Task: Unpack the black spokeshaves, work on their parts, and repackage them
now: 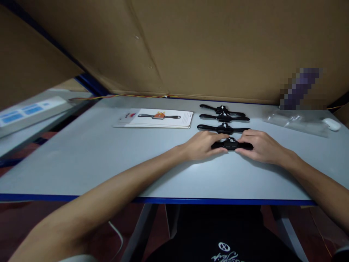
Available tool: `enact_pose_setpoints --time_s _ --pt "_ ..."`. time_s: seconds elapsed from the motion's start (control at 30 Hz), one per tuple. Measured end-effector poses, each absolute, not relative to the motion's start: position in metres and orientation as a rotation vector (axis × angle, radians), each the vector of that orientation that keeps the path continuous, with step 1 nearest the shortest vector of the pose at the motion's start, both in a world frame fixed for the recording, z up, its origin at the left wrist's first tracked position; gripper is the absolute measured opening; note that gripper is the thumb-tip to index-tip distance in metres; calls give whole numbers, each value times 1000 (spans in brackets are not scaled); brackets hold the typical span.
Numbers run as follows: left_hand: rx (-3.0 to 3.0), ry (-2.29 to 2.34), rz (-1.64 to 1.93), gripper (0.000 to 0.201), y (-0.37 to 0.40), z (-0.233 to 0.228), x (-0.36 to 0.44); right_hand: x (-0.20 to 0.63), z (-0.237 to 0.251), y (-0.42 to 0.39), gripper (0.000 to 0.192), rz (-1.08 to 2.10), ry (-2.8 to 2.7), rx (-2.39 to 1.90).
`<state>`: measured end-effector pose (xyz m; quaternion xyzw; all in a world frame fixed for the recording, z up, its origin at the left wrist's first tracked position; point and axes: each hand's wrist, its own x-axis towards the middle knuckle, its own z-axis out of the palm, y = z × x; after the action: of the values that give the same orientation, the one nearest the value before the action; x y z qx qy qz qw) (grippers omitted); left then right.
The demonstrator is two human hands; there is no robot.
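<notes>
Between left hand [203, 145] and right hand [259, 146]: black spokeshave [231, 144], gripped both ends.

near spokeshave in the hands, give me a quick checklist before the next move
1. Left hand on the near spokeshave's left handle: ok, thumb in front, fingers behind.
2. Right hand on its right handle: ok, gripping the same way.
3. Right hand clear of the next spokeshave behind: cannot tell, they meet in this view.
4. Farthest spokeshave square with the row: not ok, it lies askew.
5. Blade of the near spokeshave secure: cannot tell, too small to see.
6. Clear plastic bags away from the hands: ok, they lie farther right on the table.
</notes>
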<state>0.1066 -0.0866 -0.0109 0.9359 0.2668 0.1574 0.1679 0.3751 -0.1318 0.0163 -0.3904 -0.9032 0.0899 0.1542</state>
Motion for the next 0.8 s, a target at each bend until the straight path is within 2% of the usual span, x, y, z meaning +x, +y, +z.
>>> enact_pose_setpoints --time_s 0.8 --pt "2596 713 464 61 -83 -8 105 372 11 -133 20 160 -2551 -1096"
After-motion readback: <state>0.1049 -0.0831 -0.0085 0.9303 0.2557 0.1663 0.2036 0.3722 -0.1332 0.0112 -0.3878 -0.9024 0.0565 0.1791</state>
